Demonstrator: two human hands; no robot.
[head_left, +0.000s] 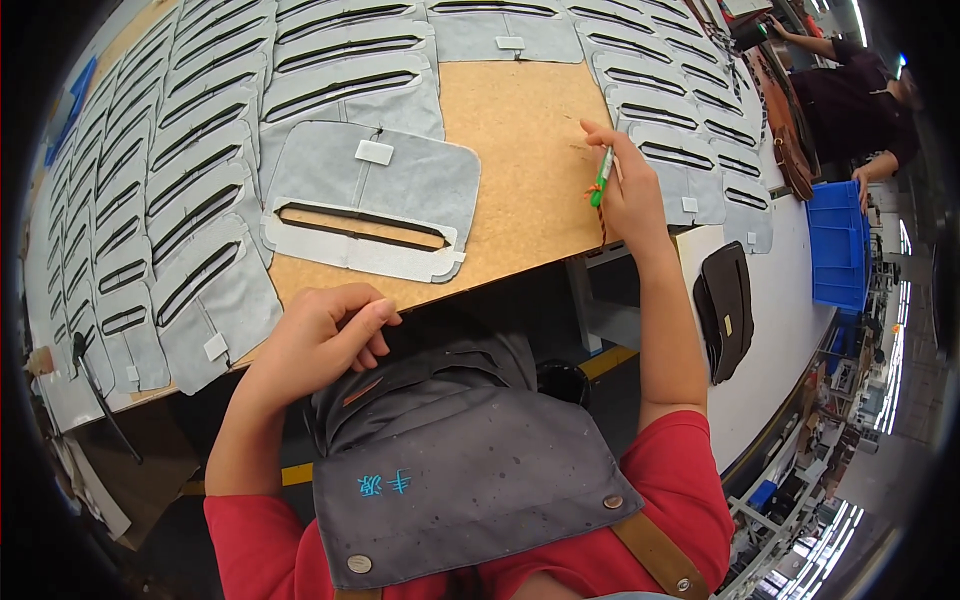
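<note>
My right hand (pixel 632 200) grips a slim green-handled tool (pixel 601 178) with brown twisted cord, at the right part of the tan board (pixel 515 160). Left of it lies a grey fabric panel (pixel 420 175) with a white tab and a long black-edged slot, the board showing through the slot. My left hand (pixel 325 335) is at the board's front edge, below that panel, with curled fingers and nothing visible in them.
Overlapping slotted grey panels (pixel 200 130) cover both sides and the back. A dark folded piece (pixel 725 310) lies on a white surface at right, near a blue crate (pixel 838 240). Another person (pixel 840 110) works at top right, one hand at the crate.
</note>
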